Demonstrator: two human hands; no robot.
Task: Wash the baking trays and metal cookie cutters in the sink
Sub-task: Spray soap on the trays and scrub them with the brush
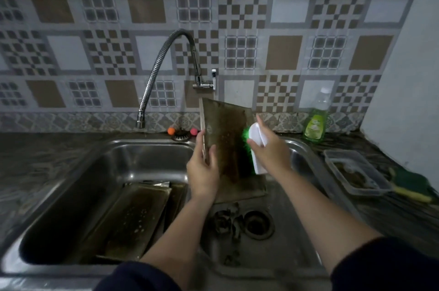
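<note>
Left hand (203, 167) gripping upright baking tray (226, 138), right hand (269, 148) clutching brush (255, 145) against it

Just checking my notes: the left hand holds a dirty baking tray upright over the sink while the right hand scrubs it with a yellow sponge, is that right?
Not quite. The head view shows the right hand scrubbing with a white-handled brush with green bristles, not a yellow sponge. The rest stands: the left hand holds the dirty baking tray upright over the sink.

Both hands (203, 169) (268, 148) raised, fingers curled, gripping.
</note>
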